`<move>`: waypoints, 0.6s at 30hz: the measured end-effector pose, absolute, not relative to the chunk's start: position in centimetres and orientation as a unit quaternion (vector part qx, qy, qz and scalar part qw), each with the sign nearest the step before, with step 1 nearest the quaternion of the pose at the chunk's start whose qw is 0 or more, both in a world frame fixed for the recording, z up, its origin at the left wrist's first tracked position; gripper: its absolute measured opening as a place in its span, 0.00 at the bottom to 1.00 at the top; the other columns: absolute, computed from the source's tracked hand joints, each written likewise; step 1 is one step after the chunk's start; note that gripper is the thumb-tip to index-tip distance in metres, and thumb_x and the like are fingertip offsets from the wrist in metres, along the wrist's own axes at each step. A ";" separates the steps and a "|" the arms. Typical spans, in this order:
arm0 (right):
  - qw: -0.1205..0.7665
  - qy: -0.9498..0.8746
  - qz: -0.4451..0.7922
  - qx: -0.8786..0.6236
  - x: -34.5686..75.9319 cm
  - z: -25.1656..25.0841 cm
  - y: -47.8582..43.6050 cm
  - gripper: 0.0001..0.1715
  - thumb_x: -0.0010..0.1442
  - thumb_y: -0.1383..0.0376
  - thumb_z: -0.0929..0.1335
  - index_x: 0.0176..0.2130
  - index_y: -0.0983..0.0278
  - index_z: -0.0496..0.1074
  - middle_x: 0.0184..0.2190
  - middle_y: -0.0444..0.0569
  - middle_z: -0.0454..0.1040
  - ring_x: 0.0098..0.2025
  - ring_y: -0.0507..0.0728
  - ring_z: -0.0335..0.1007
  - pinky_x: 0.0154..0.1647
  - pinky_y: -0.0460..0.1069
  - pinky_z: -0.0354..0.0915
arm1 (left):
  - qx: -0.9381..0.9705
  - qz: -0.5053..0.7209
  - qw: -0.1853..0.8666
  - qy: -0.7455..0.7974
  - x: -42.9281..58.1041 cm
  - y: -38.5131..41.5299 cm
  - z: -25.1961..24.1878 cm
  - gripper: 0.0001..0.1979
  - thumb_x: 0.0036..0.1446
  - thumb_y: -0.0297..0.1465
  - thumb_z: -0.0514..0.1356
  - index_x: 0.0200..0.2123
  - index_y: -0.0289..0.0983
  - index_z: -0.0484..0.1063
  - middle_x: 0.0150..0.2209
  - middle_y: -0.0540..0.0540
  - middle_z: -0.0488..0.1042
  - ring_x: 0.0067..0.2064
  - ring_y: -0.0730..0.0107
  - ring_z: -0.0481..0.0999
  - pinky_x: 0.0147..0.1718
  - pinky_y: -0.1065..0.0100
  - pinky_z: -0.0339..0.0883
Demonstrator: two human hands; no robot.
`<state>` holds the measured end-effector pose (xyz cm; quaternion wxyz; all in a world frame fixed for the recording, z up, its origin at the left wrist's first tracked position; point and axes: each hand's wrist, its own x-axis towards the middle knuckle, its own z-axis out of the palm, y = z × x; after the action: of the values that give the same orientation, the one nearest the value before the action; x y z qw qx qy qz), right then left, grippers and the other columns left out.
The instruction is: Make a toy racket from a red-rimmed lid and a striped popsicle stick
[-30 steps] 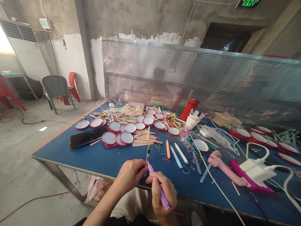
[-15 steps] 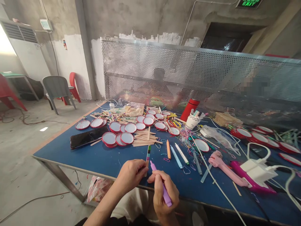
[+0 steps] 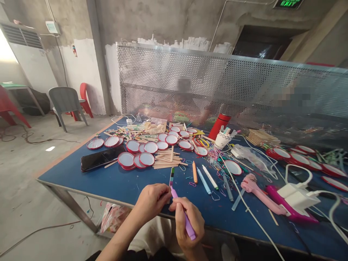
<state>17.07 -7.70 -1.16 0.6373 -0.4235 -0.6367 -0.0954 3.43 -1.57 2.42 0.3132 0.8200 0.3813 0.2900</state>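
Near the table's front edge, my left hand [image 3: 155, 198] is closed on the lower end of a wooden craft stick [image 3: 172, 175], its upper part coloured in green and dark bands. My right hand [image 3: 187, 221] grips a purple marker [image 3: 188, 225], whose tip meets the stick just above my left fingers. The exact contact spot is partly hidden. Beyond my hands lie an orange marker [image 3: 195, 172], a light blue marker [image 3: 203, 180] and a white marker [image 3: 210, 177]. A pile of plain craft sticks [image 3: 165, 161] is farther back.
Red-rimmed round lids [image 3: 126, 159] spread across the blue table [image 3: 114, 186], beside a black phone [image 3: 100, 159]. A patterned cup of markers [image 3: 221, 140], a red bottle [image 3: 219, 126], a pink handheld device [image 3: 265, 195] and white chargers [image 3: 296, 195] stand or lie rightward. A perforated metal screen [image 3: 163, 76] closes the back.
My right hand has shifted slightly left, bringing the purple marker's tip from beside the craft stick onto it. My left hand stays nearly still.
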 end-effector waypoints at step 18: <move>0.648 -0.607 -0.113 -0.446 16.9 -0.9 -7.7 0.11 0.70 0.72 0.62 0.41 0.63 0.74 0.23 0.41 0.75 0.23 0.50 0.74 0.32 0.45 0.70 | 0.819 0.275 0.318 0.391 3.5 -1.6 2.6 0.14 0.65 0.32 0.53 0.25 0.39 0.63 0.25 0.52 0.71 0.28 0.71 0.68 0.30 0.72 0.57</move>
<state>16.94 -7.71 -0.92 0.6478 -0.4460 -0.6071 -0.1133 3.46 -1.55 2.62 0.3181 0.8187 0.3908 0.2754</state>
